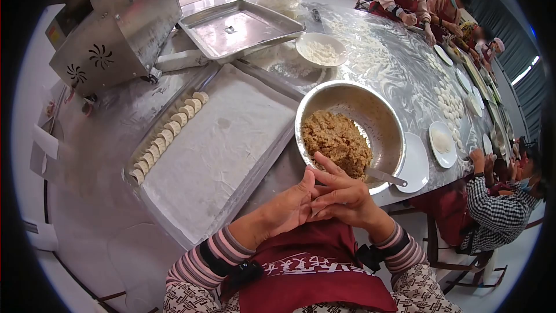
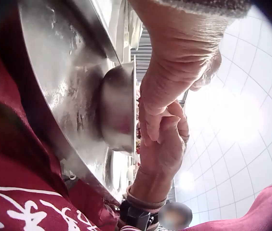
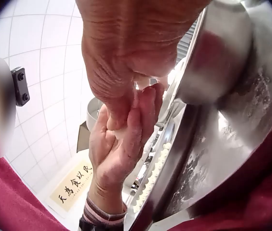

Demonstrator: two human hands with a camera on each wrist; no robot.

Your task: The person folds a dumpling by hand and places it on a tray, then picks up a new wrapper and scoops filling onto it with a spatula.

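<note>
Both hands meet at the near edge of the bowl, in front of the apron. Between their fingers is a small pale dough dumpling (image 2: 168, 114), mostly hidden by the fingers. My left hand (image 1: 285, 206) cradles it from the left, and my right hand (image 1: 346, 198) pinches it from the other side. The steel bowl (image 1: 389, 113) just beyond holds brown minced filling (image 1: 336, 139), with a metal utensil handle (image 1: 387, 177) over its rim. To the left, a paper-lined tray (image 1: 226, 145) carries a row of folded dumplings (image 1: 168, 135) along its left side.
A bare metal tray (image 1: 249, 26) and a white bowl of flour (image 1: 320, 52) stand farther back. A steel machine (image 1: 116, 40) is at the left. White plates (image 1: 413, 162) and dough pieces (image 1: 449, 101) lie to the right, where several people work along the floured table.
</note>
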